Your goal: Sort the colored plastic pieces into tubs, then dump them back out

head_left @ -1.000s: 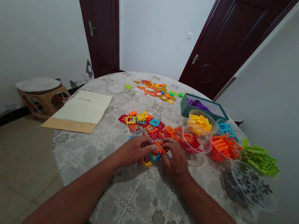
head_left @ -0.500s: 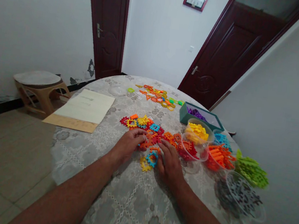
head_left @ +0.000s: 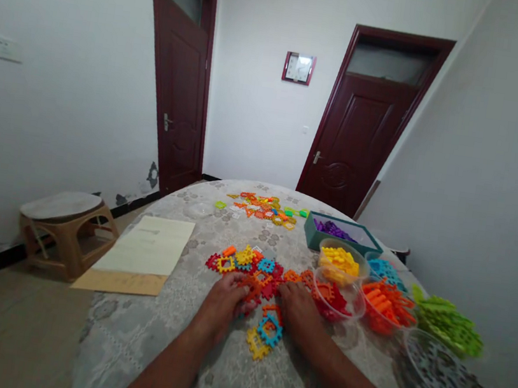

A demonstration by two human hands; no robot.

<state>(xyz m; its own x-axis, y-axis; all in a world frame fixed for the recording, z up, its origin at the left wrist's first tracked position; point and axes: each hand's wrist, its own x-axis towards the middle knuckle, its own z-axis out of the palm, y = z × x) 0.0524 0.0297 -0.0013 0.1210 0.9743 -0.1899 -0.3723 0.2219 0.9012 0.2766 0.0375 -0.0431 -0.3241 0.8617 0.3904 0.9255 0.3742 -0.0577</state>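
My left hand (head_left: 224, 298) rests at the near side of a pile of toothed plastic building pieces. Its fingers are curled around an orange toothed piece (head_left: 252, 291). Across from it, my right hand (head_left: 300, 306) lies low with its fingers forward, the fingertips touching red pieces (head_left: 270, 290) in the pile; thumb and index finger look apart. Just below, between the hands, lie a blue ring-like toothed piece (head_left: 271, 320) and a yellow square one (head_left: 257, 346), overlapping. Yellow, blue and red pieces, such as a yellow toothed square (head_left: 226, 264), sit behind my left hand.
Clear tubs to the right hold red (head_left: 342, 305), yellow (head_left: 340, 261), orange (head_left: 386, 302), blue and grey pieces (head_left: 445, 377). Green pieces (head_left: 450, 323) lie beside them. A green box (head_left: 313, 235) holds purple pieces. Paper (head_left: 145, 249) lies left; more pieces (head_left: 261, 209) are scattered farther back.
The camera view has tilted up, so the table sits lower in the picture. My right hand has moved forward, away from the blue piece, onto the red pieces. My left hand stays at the orange piece.
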